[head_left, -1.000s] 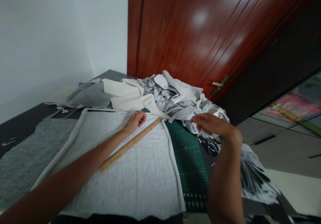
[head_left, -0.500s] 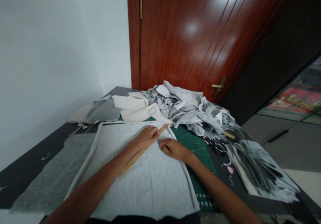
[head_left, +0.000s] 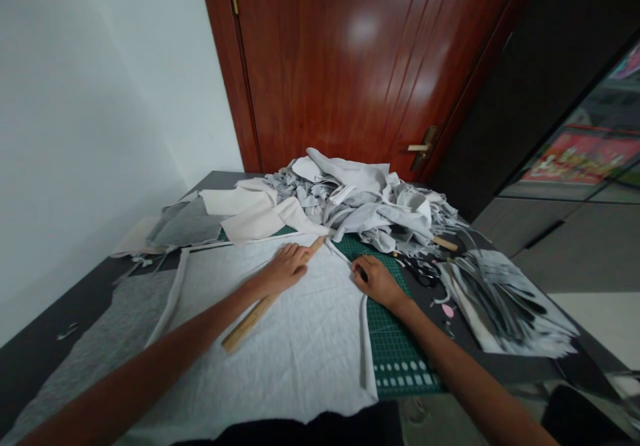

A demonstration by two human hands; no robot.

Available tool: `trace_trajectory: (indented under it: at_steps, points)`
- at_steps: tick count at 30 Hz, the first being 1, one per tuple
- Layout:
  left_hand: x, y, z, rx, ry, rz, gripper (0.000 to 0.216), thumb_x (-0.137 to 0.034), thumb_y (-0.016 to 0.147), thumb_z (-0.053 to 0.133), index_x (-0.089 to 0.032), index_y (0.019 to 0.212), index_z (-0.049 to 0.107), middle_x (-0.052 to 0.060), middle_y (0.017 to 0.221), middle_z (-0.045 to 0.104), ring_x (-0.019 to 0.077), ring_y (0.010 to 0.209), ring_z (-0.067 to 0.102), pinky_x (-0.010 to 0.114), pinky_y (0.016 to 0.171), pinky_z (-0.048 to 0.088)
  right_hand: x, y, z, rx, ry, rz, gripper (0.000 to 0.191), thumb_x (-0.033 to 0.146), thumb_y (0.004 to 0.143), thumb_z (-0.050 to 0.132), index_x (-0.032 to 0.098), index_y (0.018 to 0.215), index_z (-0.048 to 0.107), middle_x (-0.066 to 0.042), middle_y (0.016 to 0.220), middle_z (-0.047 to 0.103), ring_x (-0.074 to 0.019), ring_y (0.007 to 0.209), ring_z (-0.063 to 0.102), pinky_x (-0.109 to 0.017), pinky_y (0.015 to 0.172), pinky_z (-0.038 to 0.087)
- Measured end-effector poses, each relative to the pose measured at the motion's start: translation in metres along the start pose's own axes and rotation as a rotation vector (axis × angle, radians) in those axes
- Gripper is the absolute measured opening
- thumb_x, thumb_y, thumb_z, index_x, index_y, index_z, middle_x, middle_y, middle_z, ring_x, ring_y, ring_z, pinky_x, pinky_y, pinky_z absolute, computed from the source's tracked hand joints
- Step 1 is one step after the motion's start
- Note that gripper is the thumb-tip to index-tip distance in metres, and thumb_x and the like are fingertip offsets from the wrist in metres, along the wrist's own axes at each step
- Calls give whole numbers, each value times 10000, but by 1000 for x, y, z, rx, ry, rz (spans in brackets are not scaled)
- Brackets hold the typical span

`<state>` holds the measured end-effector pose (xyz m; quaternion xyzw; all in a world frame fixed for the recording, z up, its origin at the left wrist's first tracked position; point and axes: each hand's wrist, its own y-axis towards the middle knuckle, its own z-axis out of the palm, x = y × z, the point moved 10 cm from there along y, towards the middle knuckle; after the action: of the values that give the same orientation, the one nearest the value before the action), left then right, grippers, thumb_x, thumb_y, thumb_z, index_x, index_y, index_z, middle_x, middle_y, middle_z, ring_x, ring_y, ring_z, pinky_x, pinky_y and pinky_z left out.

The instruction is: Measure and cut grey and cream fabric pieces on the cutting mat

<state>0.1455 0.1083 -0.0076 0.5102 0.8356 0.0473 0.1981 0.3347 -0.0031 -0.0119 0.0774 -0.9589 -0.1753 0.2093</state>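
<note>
A light grey fabric sheet lies spread over a green cutting mat. A wooden ruler lies diagonally on the fabric. My left hand rests flat on the ruler's far end, fingers stretched out. My right hand sits at the fabric's right edge with its fingers pinched on a small dark thing I cannot make out. The fabric's rolled border runs down just below that hand.
A heap of grey and white fabric scraps fills the table's far side. Black scissors lie right of the mat, with a stack of cut strips beyond them. Darker grey cloth lies at left. A brown door stands behind.
My right hand came from the scrap heap to the fabric, then slid right to its edge. My left hand moved onto the ruler's end and flattened. The view shifted left.
</note>
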Motion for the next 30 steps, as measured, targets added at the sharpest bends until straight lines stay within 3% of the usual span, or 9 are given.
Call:
trace_trajectory:
  at_steps: [7, 12, 15, 17, 19, 23, 27, 30]
  points:
    - [22, 20, 5, 29, -9, 59, 456, -210, 962, 472, -201, 1395, 614, 107, 1164, 603, 306, 1143, 544, 471, 1052, 436, -3, -19, -21, 59, 133, -193, 207, 204, 999, 603, 222, 1172, 716, -104, 1153, 666, -266, 1102, 624, -438, 1005, 531]
    - [29, 32, 5, 48, -26, 109, 498, -232, 999, 475, -226, 1476, 617, 87, 1081, 580, 284, 1086, 543, 437, 1021, 432, 1, -28, -35, 50, 156, -219, 245, 133, 955, 581, 235, 1109, 742, -122, 1225, 653, -288, 1148, 629, -490, 1028, 538]
    - [30, 32, 5, 45, -31, 127, 497, -241, 1015, 481, -231, 1495, 612, 86, 1089, 579, 274, 1068, 539, 423, 1007, 431, 33, -34, -34, 60, 196, -281, 367, 131, 959, 557, 253, 1268, 711, -135, 1342, 672, -305, 1251, 629, -524, 1086, 524]
    - [27, 30, 4, 41, -24, 141, 498, -244, 1026, 474, -232, 1506, 606, 90, 1099, 577, 274, 1071, 532, 427, 1022, 425, 67, -41, -24, 128, 226, -389, 463, 166, 994, 550, 248, 1443, 627, -144, 1463, 657, -305, 1388, 584, -533, 1166, 487]
    - [21, 28, 3, 42, -9, 151, 499, -250, 1038, 457, -222, 1516, 599, 98, 1111, 578, 278, 1087, 525, 435, 1042, 421, 98, -54, -13, 202, 226, -511, 451, 201, 1020, 553, 217, 1467, 614, -151, 1500, 653, -296, 1430, 568, -512, 1194, 477]
    - [11, 25, 1, 41, 104, 110, 506, -256, 1053, 417, -189, 1518, 604, 129, 1134, 585, 296, 1107, 531, 455, 1053, 432, 114, -80, -11, 249, 214, -563, 295, 230, 1020, 566, 209, 1274, 714, -131, 1290, 726, -276, 1229, 659, -469, 1097, 544]
    - [4, 18, 4, 91, 259, -2, 572, -182, 1020, 423, -178, 1576, 557, 168, 1157, 628, 329, 1104, 583, 489, 1001, 489, 91, -108, -31, 236, 179, -475, 220, 219, 1018, 532, 243, 1141, 713, -97, 1099, 704, -271, 1058, 656, -478, 939, 568]
    - [-17, -6, 0, 68, 294, -9, 564, -90, 971, 432, -158, 1499, 617, 201, 1370, 634, 360, 1346, 557, 524, 1132, 466, 73, -128, -45, 250, 108, -359, 190, 219, 1025, 513, 257, 1073, 693, -77, 1022, 684, -268, 966, 637, -488, 867, 559]
